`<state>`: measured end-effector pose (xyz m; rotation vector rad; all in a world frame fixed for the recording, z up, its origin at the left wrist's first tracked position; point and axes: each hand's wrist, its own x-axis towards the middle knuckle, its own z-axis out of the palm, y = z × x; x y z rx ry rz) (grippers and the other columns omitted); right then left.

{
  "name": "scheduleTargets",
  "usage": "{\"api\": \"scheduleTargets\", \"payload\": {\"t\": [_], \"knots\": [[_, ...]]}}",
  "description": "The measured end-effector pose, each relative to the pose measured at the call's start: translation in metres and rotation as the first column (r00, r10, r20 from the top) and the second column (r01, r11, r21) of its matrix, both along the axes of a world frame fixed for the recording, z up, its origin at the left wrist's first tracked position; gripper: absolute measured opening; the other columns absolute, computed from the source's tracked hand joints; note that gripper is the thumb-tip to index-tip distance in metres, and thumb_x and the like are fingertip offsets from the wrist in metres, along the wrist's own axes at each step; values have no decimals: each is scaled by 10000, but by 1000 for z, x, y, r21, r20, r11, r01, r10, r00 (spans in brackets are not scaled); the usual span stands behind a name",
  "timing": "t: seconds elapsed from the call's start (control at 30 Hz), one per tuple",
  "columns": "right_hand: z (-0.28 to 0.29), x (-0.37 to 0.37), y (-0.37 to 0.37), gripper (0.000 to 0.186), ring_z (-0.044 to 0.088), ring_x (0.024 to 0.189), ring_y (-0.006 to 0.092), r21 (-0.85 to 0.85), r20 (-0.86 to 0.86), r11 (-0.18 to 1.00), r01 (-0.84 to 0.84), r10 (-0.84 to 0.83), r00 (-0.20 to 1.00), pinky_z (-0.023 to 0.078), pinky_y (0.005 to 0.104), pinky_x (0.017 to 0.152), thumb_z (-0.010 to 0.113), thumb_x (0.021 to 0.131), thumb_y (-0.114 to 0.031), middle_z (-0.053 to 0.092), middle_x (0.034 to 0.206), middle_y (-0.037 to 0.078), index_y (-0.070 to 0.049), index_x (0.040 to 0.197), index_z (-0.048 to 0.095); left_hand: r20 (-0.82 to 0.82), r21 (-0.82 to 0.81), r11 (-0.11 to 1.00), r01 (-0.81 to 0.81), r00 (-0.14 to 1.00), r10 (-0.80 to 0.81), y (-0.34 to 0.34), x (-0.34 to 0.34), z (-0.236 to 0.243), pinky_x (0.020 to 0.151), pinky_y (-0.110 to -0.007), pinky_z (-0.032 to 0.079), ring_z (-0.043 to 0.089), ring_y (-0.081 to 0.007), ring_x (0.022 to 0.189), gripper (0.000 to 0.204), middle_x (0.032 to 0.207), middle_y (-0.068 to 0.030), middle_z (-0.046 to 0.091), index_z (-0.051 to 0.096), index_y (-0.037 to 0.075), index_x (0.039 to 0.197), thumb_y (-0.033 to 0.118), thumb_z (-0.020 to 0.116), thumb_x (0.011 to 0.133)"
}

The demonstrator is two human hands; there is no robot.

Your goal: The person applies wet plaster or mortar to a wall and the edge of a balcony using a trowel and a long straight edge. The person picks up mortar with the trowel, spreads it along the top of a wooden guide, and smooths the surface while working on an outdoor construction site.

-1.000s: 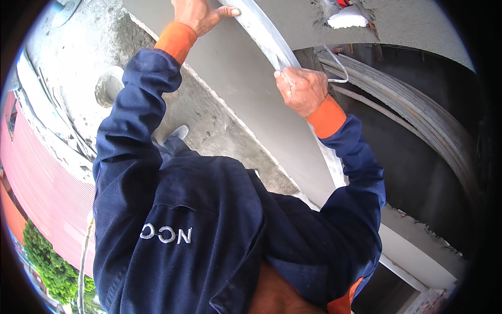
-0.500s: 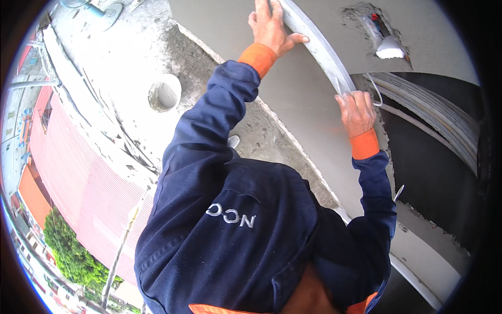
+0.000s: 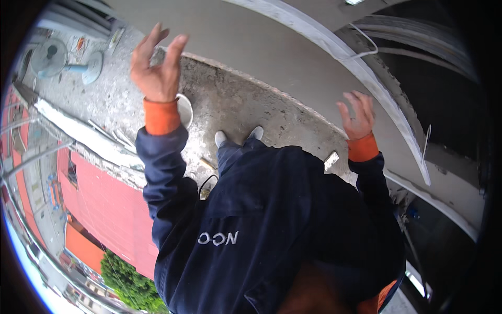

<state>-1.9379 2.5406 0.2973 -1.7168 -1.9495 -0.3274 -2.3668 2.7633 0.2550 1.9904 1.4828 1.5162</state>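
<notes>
My left hand (image 3: 158, 68) is raised at upper left, fingers apart and loosely curved, holding nothing, above a pale bucket (image 3: 184, 110) partly hidden by my wrist. My right hand (image 3: 357, 115) is also empty, fingers curled but apart, in front of the grey plastered wall (image 3: 272, 44). Just beyond it a long, whitish straight strip (image 3: 384, 94), bowed by the lens, lies along the wall edge, with white bent wire hooks (image 3: 374, 48) over it. My two pale shoes (image 3: 220, 138) stand on the rough concrete floor (image 3: 235, 97) below.
A standing fan (image 3: 49, 57) is on the floor at upper left. A rough ledge (image 3: 83, 131) runs along the left, with railing bars and lower pink roofs (image 3: 104, 204) beyond. A dark opening (image 3: 434, 99) with long pipes is at right; a small pale block (image 3: 331, 160) lies near my feet.
Both hands have let go of the strip, which stays at the wall. My left hand has moved leftward, away from it. The view has turned, bringing both feet and more floor into sight.
</notes>
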Motion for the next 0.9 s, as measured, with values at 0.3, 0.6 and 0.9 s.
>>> {"api": "scheduleTargets", "payload": {"t": [0.3, 0.6, 0.9], "knots": [[-272, 55, -233, 445, 631, 980, 327, -977, -64, 182, 106, -737, 673, 490, 426, 850, 682, 762, -427, 678, 976, 160, -47, 993, 670, -25, -783, 597, 176, 950, -313, -54, -80, -180, 780, -336, 514, 642, -221, 863, 668, 894, -212, 680, 428, 2, 1364, 143, 733, 786], [-323, 105, -249, 325, 654, 665, 208, -962, -270, 251, -105, -835, 480, 512, 350, 602, 656, 833, -346, 679, 765, 114, -28, 892, 683, -52, -987, 146, -60, 997, 57, -240, -137, -287, 653, -276, 512, 650, -166, 759, 699, 935, -194, 679, 472, -80, 1290, 286, 764, 771], [-362, 194, -59, 326, 662, 720, 210, -902, -315, 305, -305, 17, 949, 510, 344, 642, 620, 827, -349, 679, 784, 105, -43, 915, 686, -66, -996, -89, -3, 704, 707, -563, 0, -291, 922, -351, 460, 586, -315, 1108, 784, 1208, -256, 574, 445, -78, 1313, 318, 797, 734]]}}
